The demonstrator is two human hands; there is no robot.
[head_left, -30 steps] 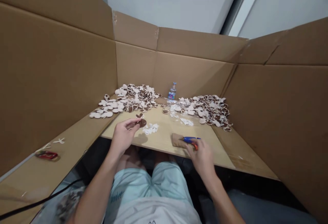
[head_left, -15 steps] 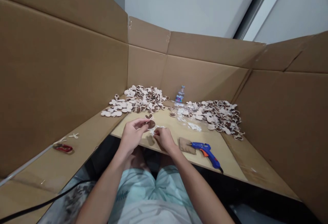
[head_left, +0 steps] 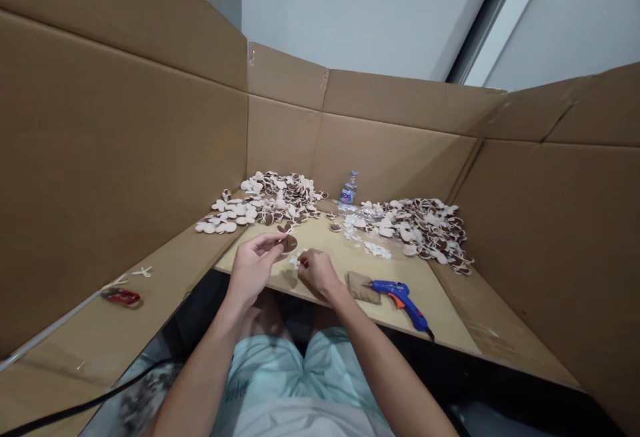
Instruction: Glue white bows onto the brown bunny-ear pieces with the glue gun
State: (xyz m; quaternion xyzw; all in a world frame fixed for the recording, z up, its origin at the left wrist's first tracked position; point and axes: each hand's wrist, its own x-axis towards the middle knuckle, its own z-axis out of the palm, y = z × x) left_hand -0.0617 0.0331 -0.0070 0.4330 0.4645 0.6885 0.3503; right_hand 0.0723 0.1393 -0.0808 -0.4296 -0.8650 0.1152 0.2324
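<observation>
My left hand (head_left: 253, 265) pinches a small brown round piece with ears (head_left: 287, 242) just above the wooden board (head_left: 345, 250). My right hand (head_left: 317, 271) is curled beside it, fingertips pinched over a small heap of white bits (head_left: 296, 260); what they hold is too small to name. A blue glue gun (head_left: 403, 296) lies on the board to the right of my right hand, its nozzle on a brown scrap (head_left: 363, 285).
Two heaps of brown and cream round pieces lie at the back left (head_left: 265, 203) and back right (head_left: 423, 227), with a water bottle (head_left: 348, 191) between them. Tall cardboard walls (head_left: 120, 157) surround the space. A red tool (head_left: 121, 297) and cables lie on the left cardboard.
My right hand let go of the glue gun, which now lies on the board, and moved left to the white bits beside my left hand.
</observation>
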